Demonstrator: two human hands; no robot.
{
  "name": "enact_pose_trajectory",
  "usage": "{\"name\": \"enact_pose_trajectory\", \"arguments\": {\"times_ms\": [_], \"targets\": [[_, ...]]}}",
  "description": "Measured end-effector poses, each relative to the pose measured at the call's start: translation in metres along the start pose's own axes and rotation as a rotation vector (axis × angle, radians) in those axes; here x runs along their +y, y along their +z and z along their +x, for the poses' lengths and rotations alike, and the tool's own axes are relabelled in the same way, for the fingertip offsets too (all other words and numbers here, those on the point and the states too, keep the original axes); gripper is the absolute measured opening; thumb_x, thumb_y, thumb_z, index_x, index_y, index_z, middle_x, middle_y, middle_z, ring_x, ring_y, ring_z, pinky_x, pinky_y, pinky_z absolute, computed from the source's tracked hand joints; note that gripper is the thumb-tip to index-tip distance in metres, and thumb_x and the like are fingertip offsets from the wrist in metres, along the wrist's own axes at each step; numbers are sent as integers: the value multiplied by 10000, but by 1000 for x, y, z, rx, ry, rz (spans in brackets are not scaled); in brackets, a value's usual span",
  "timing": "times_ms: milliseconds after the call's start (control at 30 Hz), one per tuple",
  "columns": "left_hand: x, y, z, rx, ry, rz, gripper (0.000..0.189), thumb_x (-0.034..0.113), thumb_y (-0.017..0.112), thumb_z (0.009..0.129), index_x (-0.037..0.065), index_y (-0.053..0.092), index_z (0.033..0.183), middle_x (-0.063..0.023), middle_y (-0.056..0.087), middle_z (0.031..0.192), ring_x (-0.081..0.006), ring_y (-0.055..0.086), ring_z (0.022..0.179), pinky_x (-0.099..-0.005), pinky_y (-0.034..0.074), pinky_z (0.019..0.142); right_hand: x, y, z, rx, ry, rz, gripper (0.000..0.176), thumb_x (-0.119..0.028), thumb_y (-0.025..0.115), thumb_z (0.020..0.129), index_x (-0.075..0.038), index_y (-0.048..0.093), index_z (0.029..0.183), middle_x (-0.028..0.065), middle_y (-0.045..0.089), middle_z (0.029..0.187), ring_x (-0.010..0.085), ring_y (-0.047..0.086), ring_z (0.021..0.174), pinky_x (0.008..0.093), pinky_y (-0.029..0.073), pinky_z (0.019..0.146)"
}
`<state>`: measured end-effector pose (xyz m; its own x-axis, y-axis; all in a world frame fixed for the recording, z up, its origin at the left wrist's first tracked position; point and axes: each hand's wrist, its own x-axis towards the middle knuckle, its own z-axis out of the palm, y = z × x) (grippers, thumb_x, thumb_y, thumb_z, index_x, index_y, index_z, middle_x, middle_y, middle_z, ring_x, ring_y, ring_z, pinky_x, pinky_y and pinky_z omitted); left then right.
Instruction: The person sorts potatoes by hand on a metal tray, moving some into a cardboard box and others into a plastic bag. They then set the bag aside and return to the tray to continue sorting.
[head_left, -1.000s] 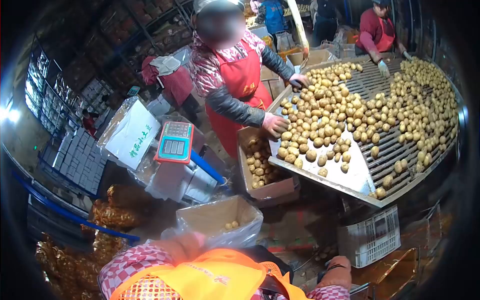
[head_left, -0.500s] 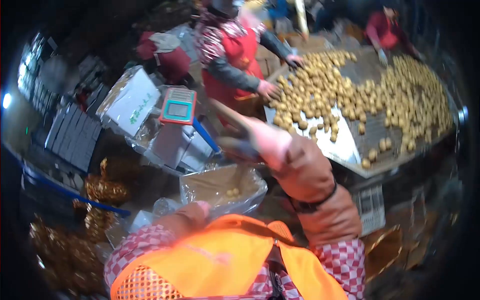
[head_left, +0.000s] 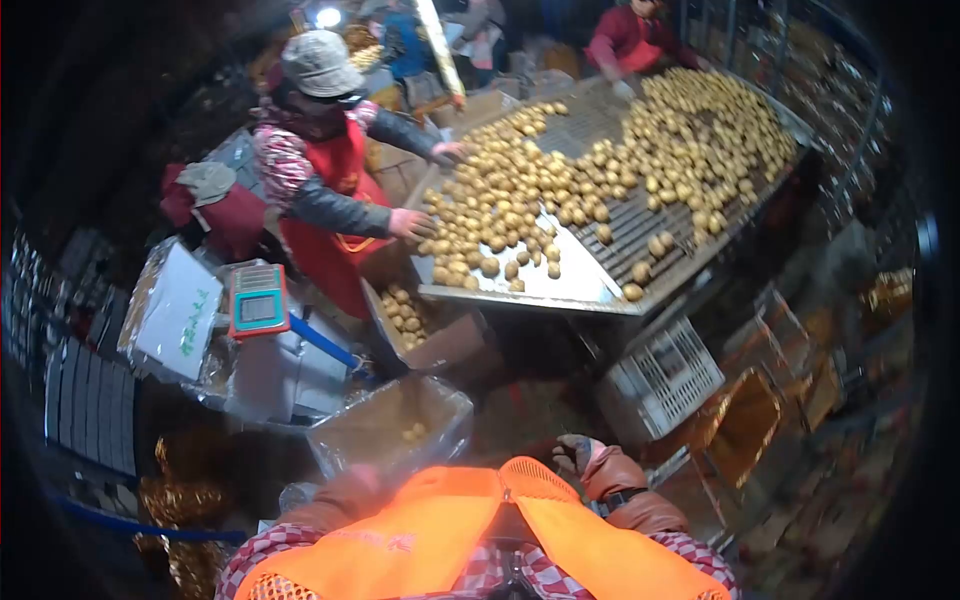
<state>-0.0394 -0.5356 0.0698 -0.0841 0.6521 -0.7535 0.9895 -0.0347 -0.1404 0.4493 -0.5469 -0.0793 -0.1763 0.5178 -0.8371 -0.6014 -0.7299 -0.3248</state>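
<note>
My right hand [head_left: 573, 453] is in a grey glove and rests close to my chest, just above my orange vest [head_left: 470, 540]. Its fingers look curled, and I cannot tell whether it holds anything. My left hand [head_left: 352, 487] is low at the vest's left edge, blurred and partly hidden. In front of it stands a plastic-lined cardboard box [head_left: 385, 430] with a few potatoes at the bottom. Further ahead is a slatted metal sorting table [head_left: 560, 292] covered with yellow potatoes.
A co-worker in a red apron [head_left: 335, 175] has both hands on the table's potatoes, above a cardboard box of potatoes [head_left: 440, 345]. A teal scale [head_left: 258, 300] stands at left, a white crate [head_left: 660, 382] under the table. Another person [head_left: 625, 35] works at the far end.
My right arm, stretched out ahead half a second ago, has drawn back to my chest. My view has swung, so the table now sits higher and more central.
</note>
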Motion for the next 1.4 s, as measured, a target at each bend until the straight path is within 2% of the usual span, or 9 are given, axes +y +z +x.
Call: {"name": "enact_pose_trajectory", "arguments": {"times_ms": [133,233,300,567,800,1233,1300,1333,1400], "targets": [[-40,-12,27,36,86,70,283,348,676,829,142,763,1004,-165,719,1048,-347,675,1043,-437,532,906,11,-34,-47,127,-34,191,102,-156,698,909,-59,673,927,77,663,837,211,637,750,357,575,691],[-33,-55,26,-11,233,438,422,541,722,799,134,767,897,-160,724,956,-359,696,948,-447,548,786,14,-54,-60,-50,-697,-1146,338,-423,770,834,-116,634,870,21,645,787,147,552,688,345,433,600],[7,-99,-11,56,350,590,182,248,696,790,120,783,886,-130,741,962,-311,711,932,-416,557,815,9,-47,-70,-34,-531,-965,336,-418,762,843,-115,632,904,29,647,820,157,561,719,354,442,624],[88,-172,-51,352,828,478,172,312,761,746,149,707,757,-58,660,768,-263,639,837,-400,473,791,0,-54,-113,-10,-351,-514,350,-398,729,879,-107,627,1043,60,656,952,197,597,845,390,479,719],[231,-157,-25,522,1165,249,367,233,795,666,168,747,1023,-66,660,808,-291,627,839,-405,478,778,-23,-73,-176,18,-399,-194,387,-381,700,910,-100,622,1165,88,663,1067,232,629,955,422,511,803],[342,-190,-26,683,1215,206,257,259,776,735,132,742,956,-97,669,825,-316,636,851,-427,508,781,-62,-21,-157,-216,-548,299,746,-521,753,838,-50,527,1372,154,598,1290,312,597,1157,529,494,932],[352,-181,-26,678,1244,257,247,263,770,740,132,736,947,-98,670,828,-314,638,855,-423,505,778,-44,-44,-80,-944,-928,436,688,-456,697,911,-24,476,1398,208,577,1285,336,600,1155,495,476,984],[359,-177,-25,679,1268,296,239,267,764,745,132,730,938,-100,670,830,-312,640,859,-418,502,775,-42,-44,-69,-1026,-993,494,644,-428,684,915,-25,488,1378,200,586,1263,331,603,1131,486,481,970],[373,-170,-22,640,1260,327,227,268,757,747,131,722,924,-99,671,832,-309,642,863,-415,499,775,-39,-48,-65,-666,-964,635,558,-372,658,925,-27,511,1338,184,603,1219,321,611,1083,470,489,943]]}}
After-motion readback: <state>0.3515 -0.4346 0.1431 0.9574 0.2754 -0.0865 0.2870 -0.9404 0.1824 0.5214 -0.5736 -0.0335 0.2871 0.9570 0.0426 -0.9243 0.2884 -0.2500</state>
